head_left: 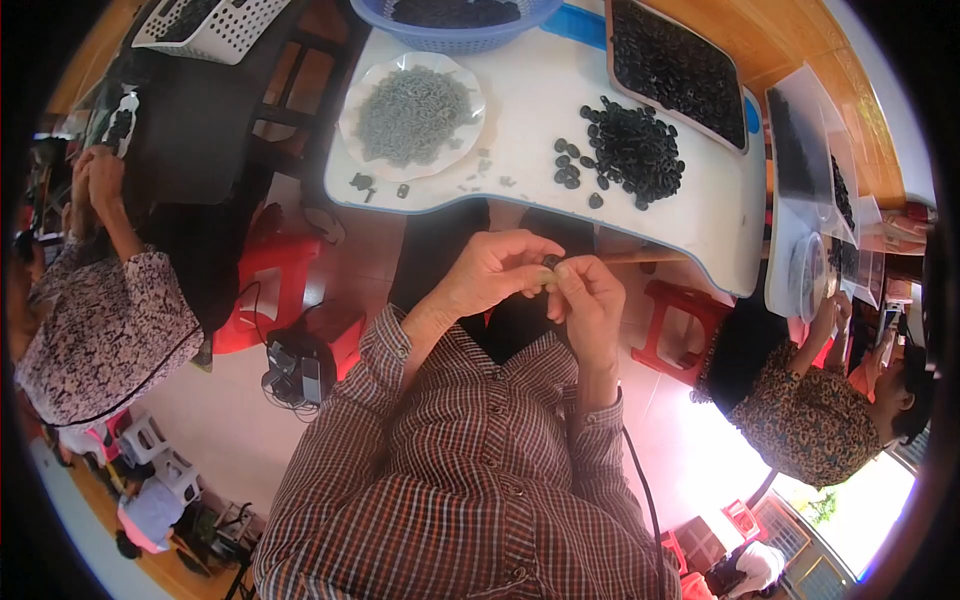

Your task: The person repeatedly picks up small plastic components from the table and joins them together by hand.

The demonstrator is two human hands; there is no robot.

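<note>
Pinching a small black ring-shaped rubber part (550, 263) between the fingertips of the left hand (492, 272) and right hand (588, 300) at frame centre, the person would do best holding it steady below the white table (530, 110).

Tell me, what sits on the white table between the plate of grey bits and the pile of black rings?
In the head view, mostly bare white table separates the plate from the black ring pile; only a few stray grey bits lie beside the plate.
</note>
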